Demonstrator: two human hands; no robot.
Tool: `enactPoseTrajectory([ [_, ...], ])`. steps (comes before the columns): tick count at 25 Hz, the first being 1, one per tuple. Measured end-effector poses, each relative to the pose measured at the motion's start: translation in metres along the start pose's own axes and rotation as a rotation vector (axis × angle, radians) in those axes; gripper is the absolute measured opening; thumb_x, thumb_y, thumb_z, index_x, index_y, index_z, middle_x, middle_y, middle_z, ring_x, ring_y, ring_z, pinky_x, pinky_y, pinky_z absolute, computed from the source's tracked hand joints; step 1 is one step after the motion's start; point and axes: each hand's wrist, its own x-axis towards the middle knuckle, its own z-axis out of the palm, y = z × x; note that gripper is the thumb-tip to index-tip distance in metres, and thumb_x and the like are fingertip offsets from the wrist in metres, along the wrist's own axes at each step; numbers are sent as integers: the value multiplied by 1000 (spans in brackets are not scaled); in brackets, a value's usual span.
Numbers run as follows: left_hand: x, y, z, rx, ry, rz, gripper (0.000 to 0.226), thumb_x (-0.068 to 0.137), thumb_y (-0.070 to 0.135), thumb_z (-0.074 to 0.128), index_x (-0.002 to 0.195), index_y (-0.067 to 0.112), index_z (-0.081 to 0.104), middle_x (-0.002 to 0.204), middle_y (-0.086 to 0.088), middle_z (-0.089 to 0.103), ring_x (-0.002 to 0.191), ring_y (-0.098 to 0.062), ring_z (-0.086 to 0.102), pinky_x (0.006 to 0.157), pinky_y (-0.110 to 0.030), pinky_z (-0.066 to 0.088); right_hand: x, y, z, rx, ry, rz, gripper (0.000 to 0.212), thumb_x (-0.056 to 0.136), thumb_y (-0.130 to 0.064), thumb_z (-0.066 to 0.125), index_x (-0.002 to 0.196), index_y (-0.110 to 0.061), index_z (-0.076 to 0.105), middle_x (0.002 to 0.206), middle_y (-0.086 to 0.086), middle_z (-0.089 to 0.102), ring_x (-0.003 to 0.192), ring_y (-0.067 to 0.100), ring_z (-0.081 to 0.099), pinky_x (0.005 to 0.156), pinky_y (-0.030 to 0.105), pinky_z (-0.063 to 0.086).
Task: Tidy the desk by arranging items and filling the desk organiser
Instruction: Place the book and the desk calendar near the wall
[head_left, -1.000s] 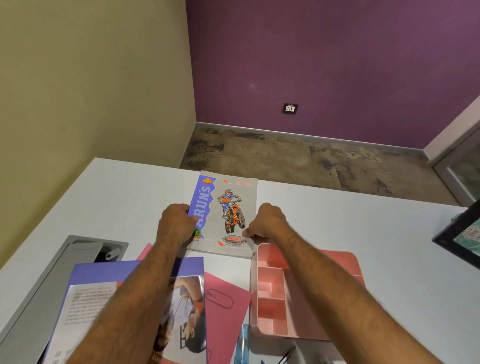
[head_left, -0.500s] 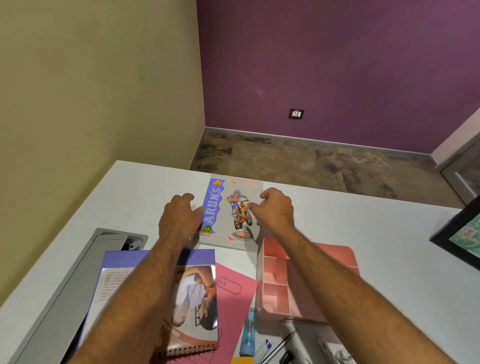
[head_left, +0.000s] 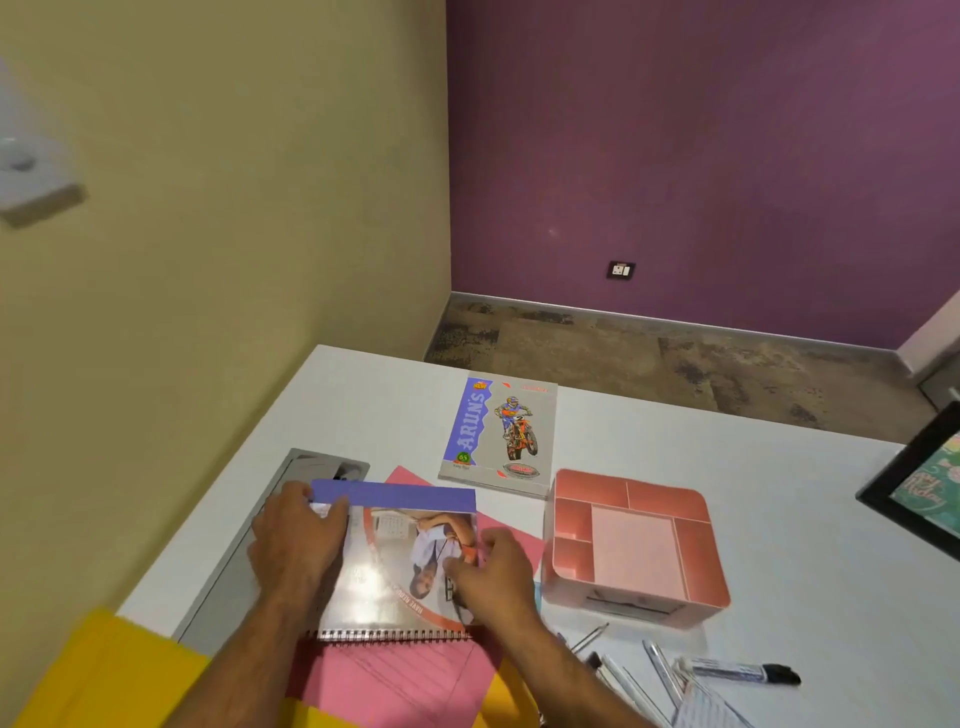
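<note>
A grey notebook (head_left: 501, 431) with a motorbike picture lies flat near the desk's far edge, with no hand on it. Closer in, a spiral-bound notebook (head_left: 395, 561) with a purple top band lies on a pink folder (head_left: 395, 680). My left hand (head_left: 298, 540) holds its left edge, thumb on the cover. My right hand (head_left: 493, 571) grips its right edge. The pink desk organiser (head_left: 696, 551), with several compartments, stands to the right and holds nothing. Pens and a black-capped marker (head_left: 743, 673) lie in front of it.
A grey cable hatch (head_left: 234, 561) is set into the white desk (head_left: 779, 519) at the left, partly under my left hand. A black-framed picture (head_left: 919, 483) sits at the right edge. A yellow sheet (head_left: 119, 675) lies at the near left.
Both hands have left the motorbike notebook, which stays at the far edge, and have come back to take hold of the spiral notebook's two sides. The camera view has tilted down.
</note>
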Motion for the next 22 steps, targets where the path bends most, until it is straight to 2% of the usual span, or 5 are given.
enactPoseTrajectory([
  [8,-40,-35,-14,-45,-130,-181,43,81,59,62,82,16,58,74,-2,66,62,-20,64,55,-33,53,-31,30,23,103,-99,309,67,43,-50,73,100,-19,54,100,2,63,88,20,66,78,38,58],
  [12,-40,-26,-25,-158,-122,-216,26,91,36,62,80,13,59,70,-2,66,61,-16,61,51,-27,39,-35,16,7,422,-154,439,52,56,-19,81,101,-3,60,82,16,75,70,31,74,69,52,61],
  [17,-43,-12,-34,-379,-107,-197,29,86,36,71,103,19,55,83,-3,69,67,-19,68,58,-31,51,-42,4,-23,577,-95,331,24,81,-15,74,98,-3,62,80,17,76,72,32,74,64,43,61],
  [19,-46,-2,-37,-584,-110,-161,31,83,42,73,104,26,57,90,-3,71,75,-21,72,65,-40,60,-44,-2,-31,630,-46,250,29,78,-21,76,101,-10,63,86,13,76,75,28,75,57,37,60],
  [22,-56,19,-50,-674,-58,-6,14,84,39,73,91,26,71,93,2,71,85,-15,66,69,-32,53,-42,-12,-41,688,13,143,40,66,-30,81,103,-25,68,97,6,74,87,25,72,73,46,61],
])
